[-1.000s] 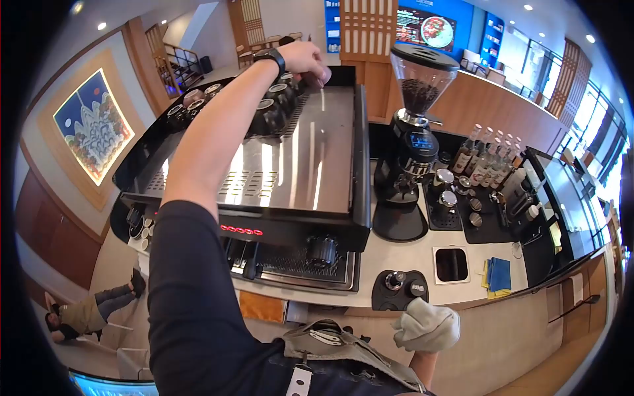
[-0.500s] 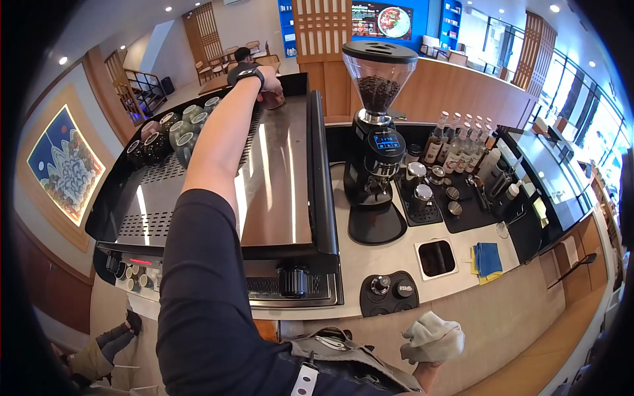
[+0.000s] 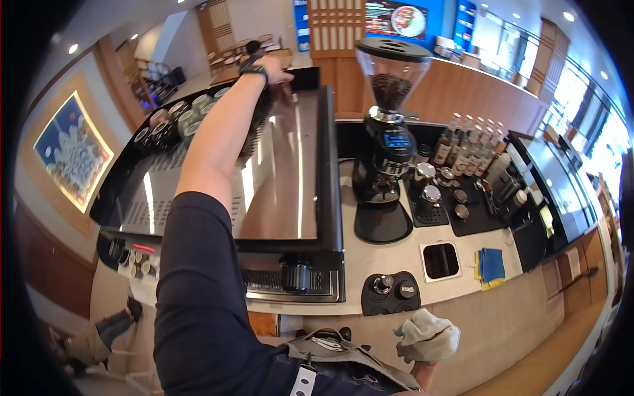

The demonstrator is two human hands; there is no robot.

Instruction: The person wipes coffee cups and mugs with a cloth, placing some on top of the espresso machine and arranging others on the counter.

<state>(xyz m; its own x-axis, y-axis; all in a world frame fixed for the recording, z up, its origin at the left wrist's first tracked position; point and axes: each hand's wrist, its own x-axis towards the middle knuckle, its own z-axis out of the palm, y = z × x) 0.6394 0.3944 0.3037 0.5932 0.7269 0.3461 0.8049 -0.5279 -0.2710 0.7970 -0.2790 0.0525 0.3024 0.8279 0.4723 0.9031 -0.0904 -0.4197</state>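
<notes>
Steel covered the top of the wide black espresso machine (image 3: 284, 181), and the coffee grinder (image 3: 385, 148) stood beside it. Left of the outstretched arm, mugs (image 3: 188, 122) stood close together on the machine. The right hand (image 3: 424, 368) held a pale cloth (image 3: 429, 335), bunched above the wrist; its fingers were hidden under the folds. This cloth looked soft and light, easy to grasp anywhere. The left hand (image 3: 272, 68) was over the far edge of the steel top, fingers curled downward, next to a brownish cup (image 3: 283, 91). That place was blurred, so I could not tell whether they gripped it. Such a cup would probably be hard, smooth and fragile, best held around its wall.
</notes>
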